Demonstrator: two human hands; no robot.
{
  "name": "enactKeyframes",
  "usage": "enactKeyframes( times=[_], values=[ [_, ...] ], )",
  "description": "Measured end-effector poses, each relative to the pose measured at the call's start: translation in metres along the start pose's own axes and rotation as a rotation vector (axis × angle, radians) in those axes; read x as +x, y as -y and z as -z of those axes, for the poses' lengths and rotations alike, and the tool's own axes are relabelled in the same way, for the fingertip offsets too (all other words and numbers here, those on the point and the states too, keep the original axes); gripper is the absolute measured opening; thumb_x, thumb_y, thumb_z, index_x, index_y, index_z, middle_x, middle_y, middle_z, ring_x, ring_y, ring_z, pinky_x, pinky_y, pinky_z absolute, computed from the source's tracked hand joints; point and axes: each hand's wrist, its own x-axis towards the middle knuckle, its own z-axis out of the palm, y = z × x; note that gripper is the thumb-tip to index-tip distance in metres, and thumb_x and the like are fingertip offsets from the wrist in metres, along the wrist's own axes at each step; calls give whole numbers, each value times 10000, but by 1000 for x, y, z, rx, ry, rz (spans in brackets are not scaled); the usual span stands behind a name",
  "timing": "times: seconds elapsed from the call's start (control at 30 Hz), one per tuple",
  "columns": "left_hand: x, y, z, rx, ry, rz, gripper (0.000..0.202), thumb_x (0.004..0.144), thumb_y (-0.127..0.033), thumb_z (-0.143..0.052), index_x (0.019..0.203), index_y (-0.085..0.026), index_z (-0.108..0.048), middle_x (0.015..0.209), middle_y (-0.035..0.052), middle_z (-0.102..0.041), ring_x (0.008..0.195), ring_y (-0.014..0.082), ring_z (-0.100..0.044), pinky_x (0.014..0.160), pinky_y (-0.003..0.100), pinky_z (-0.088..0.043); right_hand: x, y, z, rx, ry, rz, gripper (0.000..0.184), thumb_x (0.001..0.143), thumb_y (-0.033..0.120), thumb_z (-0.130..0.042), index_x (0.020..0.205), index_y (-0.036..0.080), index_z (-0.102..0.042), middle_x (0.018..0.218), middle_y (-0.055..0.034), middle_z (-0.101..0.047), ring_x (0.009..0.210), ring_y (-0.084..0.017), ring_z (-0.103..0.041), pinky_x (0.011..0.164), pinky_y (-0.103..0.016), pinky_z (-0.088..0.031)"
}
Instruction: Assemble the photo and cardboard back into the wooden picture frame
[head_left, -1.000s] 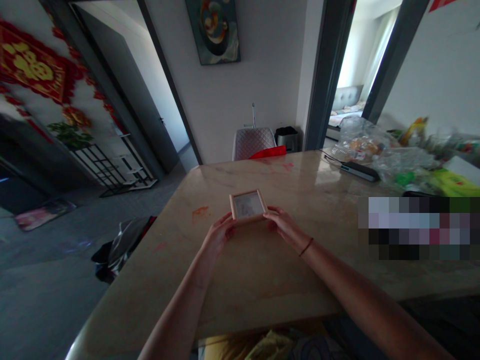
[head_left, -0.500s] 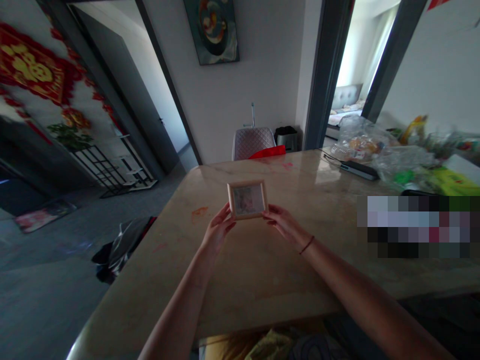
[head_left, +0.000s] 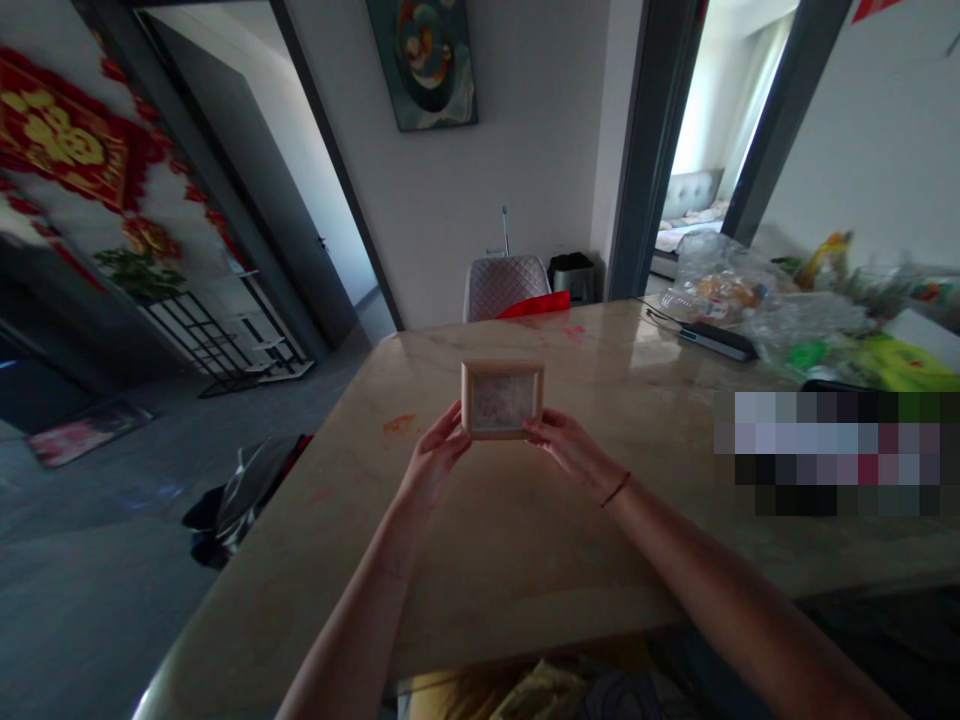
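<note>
Both of your hands are closed on one small wooden picture frame (head_left: 502, 400), which stands upright with its face turned toward you, over the middle of the worktop (head_left: 525, 560). Your left hand (head_left: 433, 462) pinches the lower left corner, and your right hand (head_left: 566, 450) grips the lower right corner in the same way. The frame's long side runs level. The picture behind its glass is too dim to make out, and you cannot tell from this angle whether the bottom edge rests on the stone or hangs just above it. A thin dark bracelet (head_left: 616, 489) sits on your right wrist.

An orange stain (head_left: 399, 425) marks the pale surface just left of your left hand. Far to your right, well apart from the frame, lie a flat dark device (head_left: 716, 342) and a heap of clear plastic bags (head_left: 724, 275), with green and yellow packets further along that edge. At the far end of the worktop stands a quilted grey chair (head_left: 501, 285) with something red draped on it, and a dark bin (head_left: 574, 272) is beside it. A painting (head_left: 427, 60) hangs on the wall above the chair. On the left wall you have a red and gold hanging (head_left: 56, 135), with a black metal plant stand (head_left: 202, 335) below it.
</note>
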Motion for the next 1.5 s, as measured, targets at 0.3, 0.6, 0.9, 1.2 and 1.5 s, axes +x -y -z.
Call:
enactKeyframes(
  times=[0.3, 0.6, 0.9, 1.2, 1.5],
  values=[
    [-1, -4, -3, -50, -38, 8, 742, 588, -179, -731, 1282, -252, -477, 1317, 76, -512, 1005, 168, -589, 761, 206, -458, 3, -1, 2, 75, 11, -53, 319, 546, 398, -752, 753, 191, -625, 796, -15, -639, 698, -121, -560, 696, -271, -465],
    [3, 9, 0, 85, -140, -52, 670, 607, -233, -735, 1242, -212, -519, 1169, 98, -614, 911, 177, -624, 772, 267, -463, 1, 1, 2, 110, -17, -38, 250, 529, 313, -786, 676, 186, -627, 731, 14, -609, 661, -109, -555, 677, -286, -489],
    [-5, 17, -17, 1280, -17, -641, 387, 747, -72, -503, 1058, -250, -649, 1345, 84, -471, 1194, 261, -468, 959, 447, -406, -2, -5, -6, 72, -85, -100, 370, 464, 356, -817, 519, 176, -498, 521, 59, -502, 521, -91, -521, 621, -294, -481],
    [-19, 8, -34, 1608, 56, -859, 326, 827, -194, -508, 1144, -196, -584, 1260, 117, -546, 1120, 226, -530, 906, 377, -461, -1, -13, -11, 187, -96, -170, 253, 531, 332, -787, 619, 181, -604, 613, 26, -626, 582, -116, -582, 627, -282, -460],
    [-17, 13, -33, 1754, -65, -932, 359, 832, -136, -491, 1178, -193, -569, 1234, 96, -578, 1120, 218, -539, 930, 350, -439, -4, -3, -10, 262, -20, -151, 239, 557, 373, -765, 678, 202, -652, 696, 21, -667, 643, -124, -593, 644, -282, -458]
  ],
)
